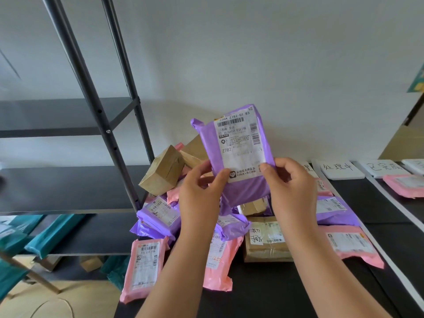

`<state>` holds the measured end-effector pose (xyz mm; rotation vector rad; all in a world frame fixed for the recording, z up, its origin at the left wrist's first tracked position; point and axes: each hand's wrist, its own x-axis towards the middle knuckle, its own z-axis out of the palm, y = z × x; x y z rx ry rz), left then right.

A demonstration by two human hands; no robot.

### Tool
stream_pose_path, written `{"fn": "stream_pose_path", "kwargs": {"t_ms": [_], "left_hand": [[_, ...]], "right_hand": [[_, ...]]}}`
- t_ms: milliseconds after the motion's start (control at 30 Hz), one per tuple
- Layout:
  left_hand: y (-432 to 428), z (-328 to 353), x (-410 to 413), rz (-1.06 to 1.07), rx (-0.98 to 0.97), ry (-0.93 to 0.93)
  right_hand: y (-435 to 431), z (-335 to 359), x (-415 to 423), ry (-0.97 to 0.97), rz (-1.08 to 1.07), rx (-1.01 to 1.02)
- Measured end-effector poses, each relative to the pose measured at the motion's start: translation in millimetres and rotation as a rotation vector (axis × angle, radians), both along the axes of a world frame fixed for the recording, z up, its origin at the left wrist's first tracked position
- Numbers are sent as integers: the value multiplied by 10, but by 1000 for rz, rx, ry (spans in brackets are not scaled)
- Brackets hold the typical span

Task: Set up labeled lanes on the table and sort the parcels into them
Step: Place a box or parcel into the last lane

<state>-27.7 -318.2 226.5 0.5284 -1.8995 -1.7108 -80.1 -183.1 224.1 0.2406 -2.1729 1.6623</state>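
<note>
1. Left grip (199,193) and right grip (291,189) are nearest the lens, both raised over the left end of the worktop (275,292). Each pinches the lower part of the same purple parcel (250,191), with the thumb on the front face and the fingers mostly hidden behind.
2. Purple parcel is in the air, clear of the worktop and above the pile (160,214). Long axis is roughly upright, top leaning slightly left. The label (234,136) faces the camera and "Z782" is readable.
3. Pile is a heap of unsorted purple, pink and brown parcels at the left end. One pink mailer (143,269) hangs over the left edge.
4. Lanes: tape (394,200) runs in white strips from the far edge towards the near right. Handwritten cards (339,169) sit along the far edge. A few parcels are already laid in lanes, e.g. a pink one (406,184) near the far-right corner.
5. Key relation: all the lanes lie to the right of the held parcel, so the right grip is the nearer one.
6. Judgement: this is the label-check step. The next move is likely a carry to the right, then laying the parcel flat in a lane. Cannot tell which lane.
7. Progress looks early, since most parcels are in the pile.
</note>
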Motion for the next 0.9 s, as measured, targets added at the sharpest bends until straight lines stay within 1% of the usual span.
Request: {"fn": "stream_pose_path", "kwargs": {"t_ms": [167,300,400,500,767,900], "left_hand": [[-49,90,19,91,173,81],[-40,177,72,75,257,151],[-73,210,86,66,329,163],[-101,231,97,52,350,160],[-187,242,137,-4,325,150],[-186,237,139,-2,366,135]], "right_hand": [[-31,-30,43,-39,62,-28],[-54,-23,62,-60,83,-30],[-59,9,80,-71,111,-45],[-45,31,84,-84,134,-58],[-46,65,112,-106,179,-82],[-38,123,138,-141,216,-137]]}}
